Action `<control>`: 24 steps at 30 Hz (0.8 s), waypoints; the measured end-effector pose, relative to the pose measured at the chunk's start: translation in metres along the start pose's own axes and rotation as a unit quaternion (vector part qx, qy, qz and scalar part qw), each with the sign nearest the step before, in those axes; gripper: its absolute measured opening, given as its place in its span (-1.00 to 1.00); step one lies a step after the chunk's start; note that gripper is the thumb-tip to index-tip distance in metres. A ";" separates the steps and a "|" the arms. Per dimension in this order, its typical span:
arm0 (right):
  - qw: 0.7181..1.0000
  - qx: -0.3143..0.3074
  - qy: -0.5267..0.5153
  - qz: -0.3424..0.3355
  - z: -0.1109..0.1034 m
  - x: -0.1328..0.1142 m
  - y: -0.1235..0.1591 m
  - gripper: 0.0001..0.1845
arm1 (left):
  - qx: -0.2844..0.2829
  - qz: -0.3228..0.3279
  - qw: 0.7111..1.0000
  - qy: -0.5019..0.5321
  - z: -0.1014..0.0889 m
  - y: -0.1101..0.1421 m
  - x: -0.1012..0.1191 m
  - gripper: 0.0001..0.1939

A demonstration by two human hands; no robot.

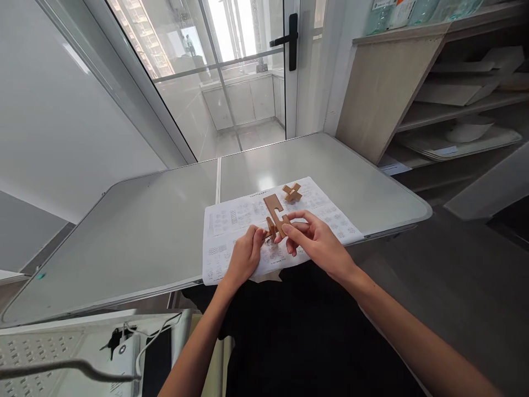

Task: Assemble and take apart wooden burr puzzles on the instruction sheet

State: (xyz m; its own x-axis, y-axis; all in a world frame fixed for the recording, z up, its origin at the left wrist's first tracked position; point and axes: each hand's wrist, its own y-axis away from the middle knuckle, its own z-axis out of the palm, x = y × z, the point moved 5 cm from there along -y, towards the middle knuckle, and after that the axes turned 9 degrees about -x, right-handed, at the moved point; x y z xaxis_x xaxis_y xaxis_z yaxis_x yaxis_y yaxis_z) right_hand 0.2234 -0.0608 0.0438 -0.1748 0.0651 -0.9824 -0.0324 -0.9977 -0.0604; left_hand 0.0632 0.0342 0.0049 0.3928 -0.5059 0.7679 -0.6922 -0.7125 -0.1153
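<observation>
My left hand (247,251) is closed on some small interlocking wooden puzzle pieces (271,227), partly hidden by my fingers. Between the thumb and fingers of my right hand (316,237) is a flat wooden puzzle piece (273,207) with a notch cut in its side. Its lower end comes close to the pieces in my left hand; whether they touch I cannot tell. Beyond my hands, an assembled cross-shaped wooden puzzle (292,192) rests on a printed instruction sheet (223,223). Both hands are above this sheet.
The sheet lies near the front edge of a folding table (165,220). A glass door (248,99) stands behind it, and a wooden shelf unit (384,88) to the right. At lower left, a white plastic surface (53,353) carries a power bank (124,361), keys (113,339) and cables.
</observation>
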 end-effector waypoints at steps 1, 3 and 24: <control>1.000 0.005 0.010 -0.003 -0.001 0.000 0.000 -0.55 | 0.000 -0.001 1.000 0.002 0.000 0.000 0.000 -0.61; 1.000 0.012 0.027 -0.007 -0.003 0.001 0.000 -0.55 | 0.001 -0.006 1.000 0.007 0.000 0.000 0.001 -0.60; 0.998 -0.008 0.006 0.061 0.008 0.026 -0.004 -0.58 | -0.014 0.020 0.999 -0.031 0.004 0.004 0.004 -0.65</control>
State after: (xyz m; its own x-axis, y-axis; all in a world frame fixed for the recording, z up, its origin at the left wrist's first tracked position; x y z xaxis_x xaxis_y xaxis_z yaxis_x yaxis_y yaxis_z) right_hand 0.2110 -0.0552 0.0195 -0.1644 -0.0573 -0.9847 0.0045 -0.9983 0.0573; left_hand 0.0646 0.0277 0.0051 0.4011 -0.5628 0.7227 -0.7245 -0.6777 -0.1256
